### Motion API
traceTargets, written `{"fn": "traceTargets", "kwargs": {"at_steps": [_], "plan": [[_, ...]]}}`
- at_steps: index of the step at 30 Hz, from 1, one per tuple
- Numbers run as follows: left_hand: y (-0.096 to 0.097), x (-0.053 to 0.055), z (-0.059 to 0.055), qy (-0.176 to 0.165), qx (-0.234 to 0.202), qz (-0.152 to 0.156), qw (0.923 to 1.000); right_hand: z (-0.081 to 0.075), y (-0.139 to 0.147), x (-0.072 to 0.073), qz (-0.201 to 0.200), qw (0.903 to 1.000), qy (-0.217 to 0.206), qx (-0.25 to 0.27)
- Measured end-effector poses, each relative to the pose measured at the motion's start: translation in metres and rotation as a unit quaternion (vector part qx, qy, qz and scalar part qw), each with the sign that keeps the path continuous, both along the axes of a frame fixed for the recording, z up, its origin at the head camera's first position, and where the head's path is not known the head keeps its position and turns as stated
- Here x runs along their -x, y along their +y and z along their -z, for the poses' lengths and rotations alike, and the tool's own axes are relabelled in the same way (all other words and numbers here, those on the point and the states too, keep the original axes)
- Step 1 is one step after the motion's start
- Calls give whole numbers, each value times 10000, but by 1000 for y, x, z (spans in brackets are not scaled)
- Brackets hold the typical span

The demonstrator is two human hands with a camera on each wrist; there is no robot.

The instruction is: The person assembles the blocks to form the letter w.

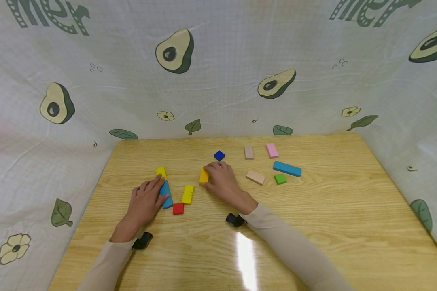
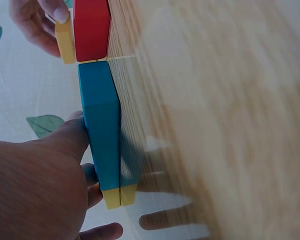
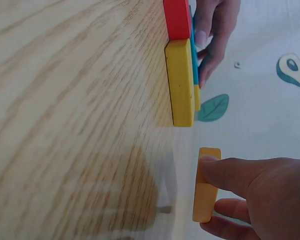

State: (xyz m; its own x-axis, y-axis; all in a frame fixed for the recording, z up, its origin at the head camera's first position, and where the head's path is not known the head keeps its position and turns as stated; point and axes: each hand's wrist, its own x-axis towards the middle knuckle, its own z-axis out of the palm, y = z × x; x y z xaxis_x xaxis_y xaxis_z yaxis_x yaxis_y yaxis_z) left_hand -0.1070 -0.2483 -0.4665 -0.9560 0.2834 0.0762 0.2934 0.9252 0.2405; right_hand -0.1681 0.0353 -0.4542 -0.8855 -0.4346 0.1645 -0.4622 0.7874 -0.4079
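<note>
My right hand (image 1: 223, 182) pinches an orange block (image 1: 204, 175) between thumb and fingers. In the right wrist view that orange block (image 3: 206, 187) is held on end. At the left, my left hand (image 1: 143, 202) touches a long blue block (image 1: 166, 195) with its thumb, its other fingers reaching the yellow block (image 1: 161, 172) at the blue one's far end. Between the hands lie another yellow block (image 1: 187, 194) and a red block (image 1: 178, 208), near the blue block's front end. The left wrist view shows the red block (image 2: 92, 30) beyond the blue block (image 2: 100, 120).
Behind the right hand is a dark blue block (image 1: 219, 155). To its right lie two tan blocks (image 1: 249, 152), a pink block (image 1: 272, 150), a long blue bar (image 1: 287, 169) and a green block (image 1: 280, 179). A patterned cloth (image 1: 218, 109) hangs behind the wooden table (image 1: 349, 202).
</note>
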Motion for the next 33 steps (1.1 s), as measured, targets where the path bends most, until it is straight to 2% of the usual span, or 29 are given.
{"fn": "traceTargets", "kwargs": {"at_steps": [33], "plan": [[1, -1, -3, -109, -52, -45, 9999, 3, -27, 3, 142, 9995, -260, 59]]}}
